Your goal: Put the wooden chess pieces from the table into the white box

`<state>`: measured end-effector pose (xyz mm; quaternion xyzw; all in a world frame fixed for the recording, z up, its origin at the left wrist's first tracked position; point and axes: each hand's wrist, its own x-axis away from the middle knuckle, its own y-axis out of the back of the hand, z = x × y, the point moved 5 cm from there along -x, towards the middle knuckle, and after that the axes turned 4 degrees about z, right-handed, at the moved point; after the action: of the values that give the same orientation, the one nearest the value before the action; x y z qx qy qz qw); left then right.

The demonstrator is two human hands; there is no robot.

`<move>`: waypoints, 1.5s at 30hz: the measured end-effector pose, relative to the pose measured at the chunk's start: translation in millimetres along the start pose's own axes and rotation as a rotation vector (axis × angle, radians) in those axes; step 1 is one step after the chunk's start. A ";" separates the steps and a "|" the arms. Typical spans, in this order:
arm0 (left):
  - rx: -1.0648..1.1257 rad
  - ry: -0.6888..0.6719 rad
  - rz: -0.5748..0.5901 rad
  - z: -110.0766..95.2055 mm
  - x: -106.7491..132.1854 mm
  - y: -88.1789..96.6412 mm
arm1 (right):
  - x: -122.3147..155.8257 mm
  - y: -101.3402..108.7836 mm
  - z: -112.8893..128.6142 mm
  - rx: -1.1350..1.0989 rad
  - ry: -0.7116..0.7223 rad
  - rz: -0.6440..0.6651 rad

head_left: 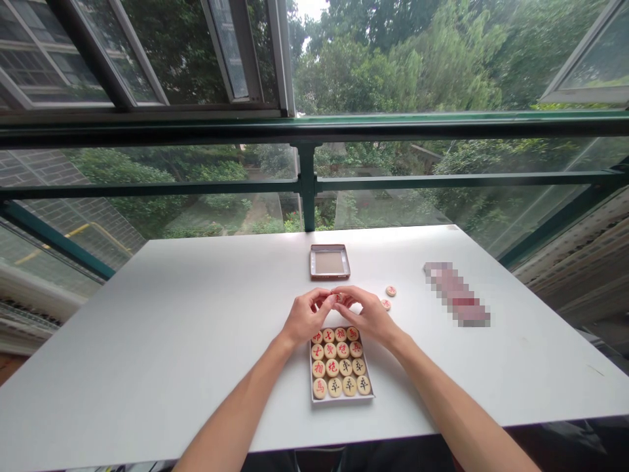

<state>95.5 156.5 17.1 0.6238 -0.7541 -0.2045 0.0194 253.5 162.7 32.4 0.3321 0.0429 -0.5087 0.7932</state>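
Note:
Between the fingertips of both hands is a round wooden Chinese chess piece [339, 298] with a red character. My left hand [308, 316] pinches it from the left, and my right hand [366, 311] from the right. Just below them lies a shallow white box [341, 400], filled with rows of pieces marked in red or black characters. The hands hover over its far edge and cover part of it. Two more red-marked pieces, a farther piece [391, 290] and a nearer piece [386, 305], rest on the table beside my right hand.
An empty box lid [329, 262] lies beyond the hands on the white table [196, 328]. A blurred-out pinkish object [457, 295] is at the right. Past the table's far edge stands a green railing [307, 187] before windows and trees.

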 end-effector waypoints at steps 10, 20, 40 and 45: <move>-0.365 -0.097 -0.108 3.0 -4.0 24.6 | -0.4 6.9 -4.7 0.027 -0.071 0.016; -0.523 -0.220 0.006 6.7 -4.7 34.7 | -0.4 9.3 -13.2 0.044 -0.091 -0.022; -0.509 -0.200 0.018 8.7 -5.7 34.5 | -2.2 10.2 -14.2 -0.060 -0.114 0.001; -0.511 -0.206 0.011 9.5 -5.8 34.3 | -2.2 8.9 -11.5 -0.080 -0.144 0.036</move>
<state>62.1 169.5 21.1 0.5703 -0.6795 -0.4506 0.1004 262.9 173.2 28.7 0.2635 0.0002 -0.5148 0.8158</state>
